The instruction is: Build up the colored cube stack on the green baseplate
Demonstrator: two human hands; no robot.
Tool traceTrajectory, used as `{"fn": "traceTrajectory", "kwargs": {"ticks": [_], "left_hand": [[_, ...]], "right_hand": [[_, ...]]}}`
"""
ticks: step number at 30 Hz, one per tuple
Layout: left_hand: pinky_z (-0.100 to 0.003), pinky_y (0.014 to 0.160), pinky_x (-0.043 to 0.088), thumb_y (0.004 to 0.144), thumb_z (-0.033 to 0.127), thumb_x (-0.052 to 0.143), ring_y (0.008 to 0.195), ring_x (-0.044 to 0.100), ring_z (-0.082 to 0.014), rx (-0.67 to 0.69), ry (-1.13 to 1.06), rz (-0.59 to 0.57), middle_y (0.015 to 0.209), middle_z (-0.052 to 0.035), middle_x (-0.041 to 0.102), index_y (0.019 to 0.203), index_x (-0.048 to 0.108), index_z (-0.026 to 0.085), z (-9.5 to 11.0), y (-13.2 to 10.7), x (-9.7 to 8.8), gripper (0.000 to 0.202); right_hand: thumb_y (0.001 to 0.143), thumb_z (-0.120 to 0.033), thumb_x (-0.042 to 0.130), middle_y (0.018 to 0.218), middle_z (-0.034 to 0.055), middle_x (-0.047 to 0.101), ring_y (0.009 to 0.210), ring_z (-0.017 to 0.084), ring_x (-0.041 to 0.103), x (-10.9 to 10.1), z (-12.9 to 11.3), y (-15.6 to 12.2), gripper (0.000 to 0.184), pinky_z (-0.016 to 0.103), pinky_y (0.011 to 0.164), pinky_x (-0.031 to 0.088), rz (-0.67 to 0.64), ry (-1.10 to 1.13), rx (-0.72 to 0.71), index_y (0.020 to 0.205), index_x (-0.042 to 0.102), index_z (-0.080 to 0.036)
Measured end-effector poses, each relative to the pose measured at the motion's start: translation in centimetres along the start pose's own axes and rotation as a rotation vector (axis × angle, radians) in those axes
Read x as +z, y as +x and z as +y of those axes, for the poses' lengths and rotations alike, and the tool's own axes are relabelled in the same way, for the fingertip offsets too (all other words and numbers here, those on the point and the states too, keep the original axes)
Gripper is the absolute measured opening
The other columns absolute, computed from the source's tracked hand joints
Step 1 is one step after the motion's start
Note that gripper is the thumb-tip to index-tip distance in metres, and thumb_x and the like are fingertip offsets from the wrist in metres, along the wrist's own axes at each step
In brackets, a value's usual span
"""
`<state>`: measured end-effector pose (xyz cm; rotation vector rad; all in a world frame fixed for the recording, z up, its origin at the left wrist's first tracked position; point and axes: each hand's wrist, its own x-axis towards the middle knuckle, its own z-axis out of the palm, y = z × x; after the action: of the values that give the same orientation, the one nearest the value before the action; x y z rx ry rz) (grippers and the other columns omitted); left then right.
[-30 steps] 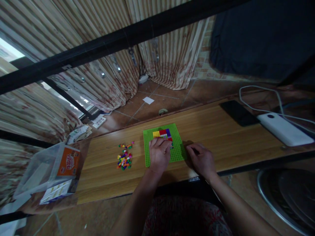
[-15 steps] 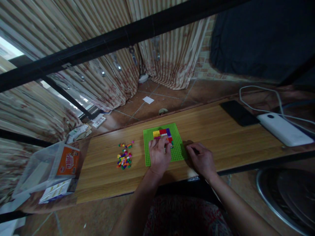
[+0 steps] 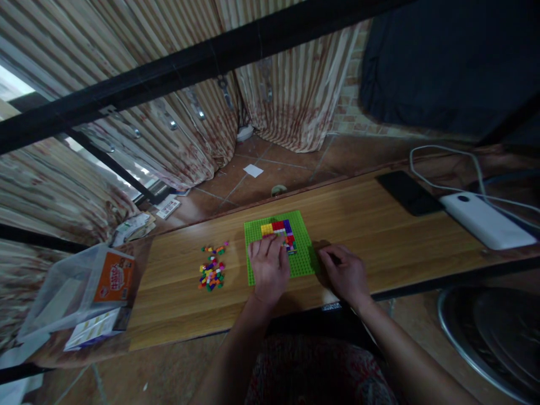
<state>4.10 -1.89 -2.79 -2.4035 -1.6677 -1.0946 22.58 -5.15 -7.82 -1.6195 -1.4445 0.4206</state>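
Observation:
A green studded baseplate lies on the wooden table. Near its middle is a block of joined toy bricks, yellow, red and purple at the far side. My left hand is over the near left part of the bricks. Its fingers bend down and close together; their tips and anything between them are hidden. My right hand rests on the table by the plate's right edge. Its fingers are curled in, thumb against forefinger, and I cannot make out what they hold, if anything.
Loose small bricks lie scattered on the table left of the plate. At the right are a black phone and a white power bank with a cable. A clear plastic bin stands beyond the left end.
My left hand has shifted slightly left across the bricks, uncovering more of their right side. My right hand stays in the same place by the plate.

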Motion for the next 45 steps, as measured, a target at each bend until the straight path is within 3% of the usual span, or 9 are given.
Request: {"fn": "traceTrajectory", "kwargs": {"ticks": [6,15,25,33,36,41,45], "left_hand": [[-0.046,0.094,0.037,0.089,0.026,0.053,0.105,0.053,-0.0257,0.070,0.112,-0.119,0.123,-0.0097,0.059,0.124,0.059,0.026,0.8,-1.0,-0.4,0.036],[-0.056,0.103,0.031,0.091,0.024,0.049,0.114,0.052,-0.0285,0.090,0.196,-0.187,0.127,-0.0103,0.059,0.127,0.057,0.026,0.8,-1.5,0.3,0.037],[-0.061,0.106,0.030,0.093,0.023,0.046,0.120,0.049,-0.0290,0.069,0.219,-0.219,0.134,-0.0101,0.055,0.132,0.051,0.027,0.9,-2.3,0.4,0.040],[-0.058,0.108,0.030,0.092,0.024,0.046,0.124,0.045,-0.0277,0.007,0.140,-0.222,0.141,-0.0090,0.048,0.145,0.035,0.029,1.4,-2.7,-1.4,0.054],[-0.053,0.105,0.034,0.089,0.024,0.048,0.119,0.048,-0.0271,-0.078,0.106,-0.176,0.136,-0.0100,0.052,0.139,0.043,0.025,-0.2,-3.2,-2.7,0.050],[-0.044,0.094,0.040,0.087,0.019,0.050,0.107,0.053,-0.0256,-0.355,0.203,-0.005,0.117,-0.0100,0.063,0.111,0.061,0.019,-6.0,-5.4,-5.5,0.026],[-0.041,0.087,0.041,0.088,0.021,0.050,0.097,0.057,-0.0248,-0.484,0.276,0.001,0.106,-0.0079,0.068,0.098,0.066,0.021,-9.8,-6.9,-7.3,0.019]], "right_hand": [[0.091,-0.043,0.050,0.082,0.0058,0.069,0.076,0.020,0.064,0.1,0.1,0.0,0.031,0.033,0.073,0.049,-0.007,0.004,0.004,0.079,0.068,-0.020],[0.090,-0.045,0.050,0.085,0.0067,0.070,0.077,0.021,0.065,0.1,0.4,-0.1,0.033,0.032,0.073,0.049,-0.004,-0.017,0.009,0.081,0.069,-0.020],[0.089,-0.049,0.050,0.085,0.0085,0.071,0.078,0.022,0.065,-0.2,0.0,-0.2,0.037,0.032,0.070,0.049,0.005,-0.044,-0.010,0.081,0.069,-0.019],[0.088,-0.051,0.050,0.087,0.0096,0.071,0.078,0.024,0.066,-0.3,0.6,-0.4,0.039,0.034,0.070,0.049,-0.004,-0.104,-0.033,0.082,0.070,-0.018],[0.087,-0.051,0.051,0.089,0.0101,0.072,0.080,0.026,0.067,-0.4,0.8,-0.5,0.038,0.035,0.071,0.049,-0.005,-0.129,-0.044,0.083,0.070,-0.019],[0.087,-0.051,0.051,0.090,0.0109,0.072,0.081,0.028,0.067,-0.3,1.2,-0.5,0.036,0.038,0.071,0.050,0.008,-0.164,-0.052,0.084,0.070,-0.021],[0.087,-0.053,0.050,0.089,0.0103,0.071,0.081,0.027,0.067,-0.3,1.2,-0.5,0.039,0.037,0.071,0.049,0.007,-0.181,-0.057,0.083,0.070,-0.020]]}}
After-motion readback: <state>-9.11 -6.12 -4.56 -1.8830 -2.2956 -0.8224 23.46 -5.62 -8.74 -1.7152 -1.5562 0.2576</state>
